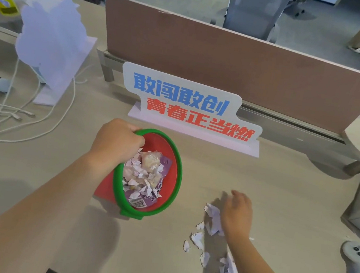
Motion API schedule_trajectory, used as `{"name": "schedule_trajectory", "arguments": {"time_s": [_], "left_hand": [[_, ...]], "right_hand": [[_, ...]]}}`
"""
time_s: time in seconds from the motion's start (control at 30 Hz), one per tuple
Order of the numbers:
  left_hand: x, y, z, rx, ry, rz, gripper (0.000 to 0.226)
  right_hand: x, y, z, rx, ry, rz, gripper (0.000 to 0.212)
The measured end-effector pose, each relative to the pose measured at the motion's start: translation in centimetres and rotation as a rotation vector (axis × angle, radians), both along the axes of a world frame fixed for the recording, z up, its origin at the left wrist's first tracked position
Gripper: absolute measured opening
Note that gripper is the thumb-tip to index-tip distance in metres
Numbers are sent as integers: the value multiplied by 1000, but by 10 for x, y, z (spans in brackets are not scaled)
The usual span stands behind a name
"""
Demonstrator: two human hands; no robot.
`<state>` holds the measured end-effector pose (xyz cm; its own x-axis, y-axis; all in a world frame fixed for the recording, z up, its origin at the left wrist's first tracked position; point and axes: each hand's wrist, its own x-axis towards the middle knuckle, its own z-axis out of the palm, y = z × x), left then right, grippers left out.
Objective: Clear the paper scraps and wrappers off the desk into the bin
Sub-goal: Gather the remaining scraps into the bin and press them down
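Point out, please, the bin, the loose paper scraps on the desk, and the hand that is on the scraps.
bin (177, 159): head view, green rim, far right side.
paper scraps (197, 239): head view, one torn piece mid-pile.
right hand (238, 211): head view, back of hand.

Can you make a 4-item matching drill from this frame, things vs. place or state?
1. left hand
2. right hand
3. bin
4. paper scraps

A. loose on the desk
B. gripping the bin's green rim
C. red inside, holding torn paper and wrappers
D. on the scrap pile, grip unclear

Pairs: 1-B, 2-D, 3-C, 4-A
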<state>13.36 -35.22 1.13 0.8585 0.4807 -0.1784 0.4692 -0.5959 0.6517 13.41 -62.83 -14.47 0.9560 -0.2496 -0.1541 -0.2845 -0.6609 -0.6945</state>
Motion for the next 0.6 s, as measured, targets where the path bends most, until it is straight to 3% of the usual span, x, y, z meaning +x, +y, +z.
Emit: {"name": "schedule_trajectory", "arguments": {"time_s": [0.13, 0.27, 0.33, 0.43, 0.53, 0.6], "left_hand": [[1, -3, -2, 9, 6, 9, 23], [0, -5, -4, 31, -1, -1, 22], [-1, -9, -6, 48, 12, -47, 22], [5, -19, -5, 105, 56, -159, 19], [12, -28, -2, 180, 111, -288, 15], [13, -31, -2, 224, 132, -353, 16]], "right_hand": [[-12, -35, -31, -105, -21, 3, 20], [-18, -13, -41, -335, 43, 262, 43], [-30, 3, -47, -377, 103, 419, 55], [-46, 16, -44, -372, 190, 579, 55], [-57, 8, -20, -191, 65, 544, 42], [-60, -10, -8, -168, -66, 351, 30]]}}
